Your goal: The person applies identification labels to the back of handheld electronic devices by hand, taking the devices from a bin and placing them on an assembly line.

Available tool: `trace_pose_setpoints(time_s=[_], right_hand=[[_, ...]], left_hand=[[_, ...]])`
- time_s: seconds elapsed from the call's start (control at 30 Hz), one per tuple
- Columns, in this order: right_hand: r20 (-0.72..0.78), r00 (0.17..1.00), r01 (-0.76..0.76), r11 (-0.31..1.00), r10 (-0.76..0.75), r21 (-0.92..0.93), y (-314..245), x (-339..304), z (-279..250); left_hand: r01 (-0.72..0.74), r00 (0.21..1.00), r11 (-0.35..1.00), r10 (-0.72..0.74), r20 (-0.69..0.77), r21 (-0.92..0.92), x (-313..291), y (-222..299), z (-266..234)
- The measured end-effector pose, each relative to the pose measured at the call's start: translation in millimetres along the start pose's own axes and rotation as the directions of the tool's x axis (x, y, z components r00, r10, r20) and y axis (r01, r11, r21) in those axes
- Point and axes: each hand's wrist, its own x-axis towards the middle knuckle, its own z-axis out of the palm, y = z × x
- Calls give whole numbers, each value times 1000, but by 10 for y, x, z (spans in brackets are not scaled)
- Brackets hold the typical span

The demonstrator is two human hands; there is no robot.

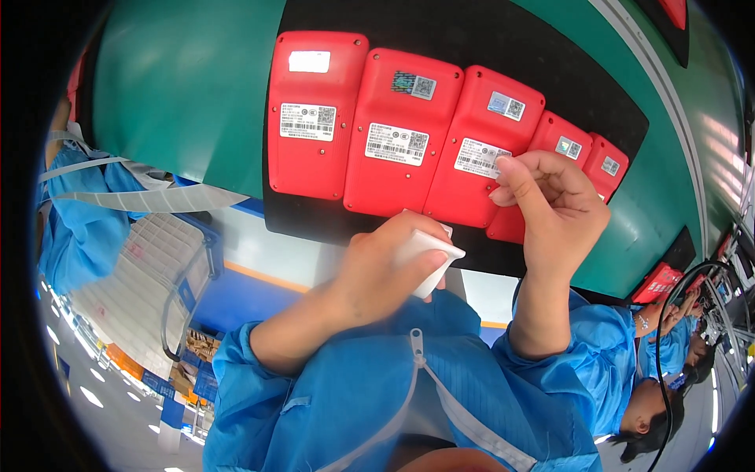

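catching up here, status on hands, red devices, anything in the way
Left hand gripping white item. Right hand, fingers curled, over red devices; contents unclear. Five lined up on black mat. Right hand partly blocks some.

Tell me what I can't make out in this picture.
All in the head view:
Fourth red device from left: partly hidden behind the right hand.
White pad: partly covered by the left hand.
Right hand's pinch: too small to tell whether it holds anything.
Top right red device: cut off by the upper edge.
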Motion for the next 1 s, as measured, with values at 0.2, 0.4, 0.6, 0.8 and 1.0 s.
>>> trace_pose_setpoints(time_s=[0.2, 0.4, 0.6, 0.8, 1.0], right_hand=[[-10, 1000, -7, 998, 7, -61, -37, 2, 55], [58, 991, 133, 778, -124, -614, -64, 18, -27], [341, 938, 4, 988, -57, 154, 103, -338, -250], [285, 958, -64, 958, -19, 280, 315, -565, -383], [-27, 993, 121, 988, -119, 98, 156, -243, -459]], left_hand=[[27, 1000, 987, -28, -4, -161, -3, -8, 27], [81, 989, 995, -87, -121, -57, -27, -31, 127], [-42, 973, 999, 35, -228, -28, -50, -64, 272], [-2, 981, 980, -36, -189, -199, -30, -61, 449], [-31, 993, 991, 45, -106, 128, 1, -103, 462]])
